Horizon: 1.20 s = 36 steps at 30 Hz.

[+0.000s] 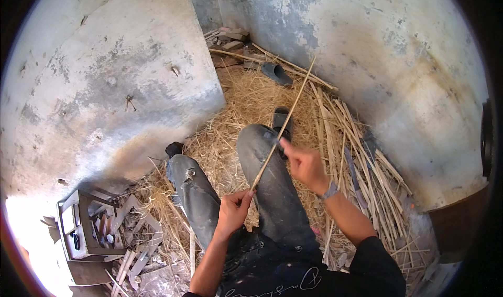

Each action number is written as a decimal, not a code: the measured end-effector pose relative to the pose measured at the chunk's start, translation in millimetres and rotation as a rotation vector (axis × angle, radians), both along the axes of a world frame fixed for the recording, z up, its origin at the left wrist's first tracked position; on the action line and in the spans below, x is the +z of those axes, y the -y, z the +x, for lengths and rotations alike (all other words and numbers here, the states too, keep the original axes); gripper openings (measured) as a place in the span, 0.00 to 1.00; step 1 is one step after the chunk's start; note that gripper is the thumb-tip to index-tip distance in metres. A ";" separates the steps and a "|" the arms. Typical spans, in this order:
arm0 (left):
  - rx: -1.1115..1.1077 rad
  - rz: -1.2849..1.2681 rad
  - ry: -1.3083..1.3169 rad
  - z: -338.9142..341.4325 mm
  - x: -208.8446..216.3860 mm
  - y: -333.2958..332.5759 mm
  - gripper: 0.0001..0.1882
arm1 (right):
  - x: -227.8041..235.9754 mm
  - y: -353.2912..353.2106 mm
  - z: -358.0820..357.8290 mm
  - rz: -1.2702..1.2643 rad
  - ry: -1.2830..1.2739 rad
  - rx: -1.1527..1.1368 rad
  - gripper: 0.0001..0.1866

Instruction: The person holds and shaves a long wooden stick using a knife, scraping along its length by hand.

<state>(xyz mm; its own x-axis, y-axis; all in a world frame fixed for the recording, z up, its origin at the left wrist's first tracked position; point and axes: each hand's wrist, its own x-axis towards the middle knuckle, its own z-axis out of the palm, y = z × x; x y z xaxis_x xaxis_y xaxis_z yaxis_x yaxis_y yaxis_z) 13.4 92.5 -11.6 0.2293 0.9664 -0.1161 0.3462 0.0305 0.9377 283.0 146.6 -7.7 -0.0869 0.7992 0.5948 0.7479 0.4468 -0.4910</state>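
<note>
A long, thin split bamboo strip [298, 99] slants up and away from my lap, across my right knee. My left hand [234, 212] pinches its near end between thumb and fingers. Farther along, my right hand [308, 167] is closed beside the strip, its fingertips at the strip above the knee. Something small and dark shows at those fingertips; I cannot make out what it is. A grey band [330, 190] circles my right wrist. The strip's far end stays free in the air.
Pale shavings [236, 100] cover the floor around my feet. Many bamboo strips [367, 179] lie along the right wall. A dark slipper [276, 73] and rubble [230, 41] are at the back. A broken wooden frame [99, 251] with scraps stands at left, by a worn wall [141, 61].
</note>
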 end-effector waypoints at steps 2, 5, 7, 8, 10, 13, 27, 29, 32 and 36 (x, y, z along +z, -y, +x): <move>0.018 0.033 -0.032 -2.2 5.4 3.7 0.16 | 17.5 -29.1 13.9 -0.016 -0.039 -0.111 0.21; 0.065 0.093 -0.030 2.2 -1.8 6.6 0.15 | 26.2 -59.3 37.2 0.030 -0.080 -0.251 0.20; 0.092 0.116 -0.001 6.8 -3.1 4.4 0.15 | 8.1 -62.8 43.4 0.055 -0.030 -0.174 0.21; 0.089 0.096 -0.018 6.4 -1.4 3.5 0.15 | 1.0 -52.4 26.8 0.052 -0.033 -0.165 0.21; 0.095 0.070 -0.021 4.0 -4.2 6.4 0.14 | -1.9 -27.7 -9.9 0.148 -0.041 0.074 0.22; 0.117 0.060 0.024 1.3 -2.2 9.6 0.13 | 6.1 -17.5 -0.9 0.062 0.028 0.130 0.15; 0.105 0.109 -0.049 11.2 6.1 2.2 0.15 | 8.1 -24.8 20.9 -0.113 -0.039 -0.003 0.14; 0.094 0.091 -0.055 12.8 5.1 2.2 0.15 | 5.2 -25.6 23.5 -0.094 -0.041 -0.008 0.15; 0.134 0.115 -0.051 12.3 -3.3 -0.2 0.15 | -7.3 0.7 -3.8 0.019 -0.015 0.101 0.17; 0.099 0.123 -0.043 10.6 5.6 3.5 0.16 | 5.3 13.4 -8.4 -0.124 0.176 0.319 0.21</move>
<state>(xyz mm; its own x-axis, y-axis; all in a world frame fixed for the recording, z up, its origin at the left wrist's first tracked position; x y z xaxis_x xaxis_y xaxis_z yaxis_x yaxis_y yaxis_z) 23.9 89.0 -5.9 0.1297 0.9915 -0.0032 0.3875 -0.0477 0.9206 274.5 133.2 -2.4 -0.4349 0.7807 0.4487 0.6589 0.6155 -0.4324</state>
